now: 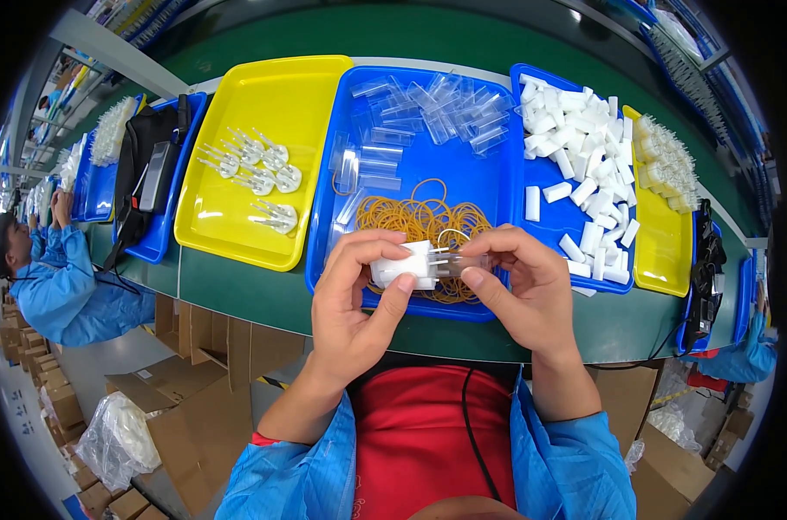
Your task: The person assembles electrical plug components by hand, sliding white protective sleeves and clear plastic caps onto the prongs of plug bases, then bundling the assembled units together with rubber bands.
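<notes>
My left hand (pixel 350 299) is closed around a white plastic plug piece (pixel 400 269), whose prongs point right. My right hand (pixel 532 299) pinches a clear plastic sleeve (pixel 463 263) between thumb and fingers, its left end at the prongs. How far the prongs sit inside it I cannot tell. Both hands are above the near part of a blue tray (pixel 321 234). A tangled heap of orange-brown rubber bands (pixel 411 218) lies just beyond them, with loose clear sleeves (pixel 450 108) at the tray's far end.
Left stands a yellow tray (pixel 263 91) with several white round pronged pieces (pixel 276 217). To the right are a blue tray of white blocks (pixel 584 130) and a yellow tray (pixel 662 251) of pale pronged parts. A co-worker (pixel 55 277) sits far left; cardboard boxes (pixel 198 425) stand below the table.
</notes>
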Demonstrator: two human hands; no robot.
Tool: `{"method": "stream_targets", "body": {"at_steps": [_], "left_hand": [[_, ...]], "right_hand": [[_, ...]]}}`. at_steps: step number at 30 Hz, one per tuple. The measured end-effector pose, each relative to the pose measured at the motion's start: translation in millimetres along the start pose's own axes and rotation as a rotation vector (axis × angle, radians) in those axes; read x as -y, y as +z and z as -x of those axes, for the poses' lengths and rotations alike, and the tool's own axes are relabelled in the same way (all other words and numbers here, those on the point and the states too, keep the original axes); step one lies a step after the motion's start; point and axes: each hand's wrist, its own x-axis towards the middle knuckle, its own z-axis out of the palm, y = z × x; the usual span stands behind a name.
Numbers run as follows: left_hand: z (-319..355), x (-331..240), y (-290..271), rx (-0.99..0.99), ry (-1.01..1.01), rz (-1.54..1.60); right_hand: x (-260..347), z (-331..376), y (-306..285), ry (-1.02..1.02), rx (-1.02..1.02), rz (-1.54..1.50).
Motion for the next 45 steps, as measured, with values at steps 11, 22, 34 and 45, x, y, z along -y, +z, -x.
{"method": "stream_targets", "body": {"at_steps": [11,22,34,45], "left_hand": [[-1.1,0.6,1.2,-0.014,0.006,-0.043],[-4.4,-1.6,-1.0,-0.048,0.132,-0.25],[-6.3,-8.7,-4.7,0.044,0.189,-0.48],[-7.0,-7.0,-4.5,-0.007,0.198,-0.394]], "right_hand": [[-7.8,4.3,8.4,-0.116,-0.087,0.06],[-8.5,5.0,10.2,-0.112,-0.087,0.091],[3.5,-0.3,8.1,-0.143,-0.102,0.33],[-11.9,5.5,12.0,-0.102,-0.14,0.088]]}}
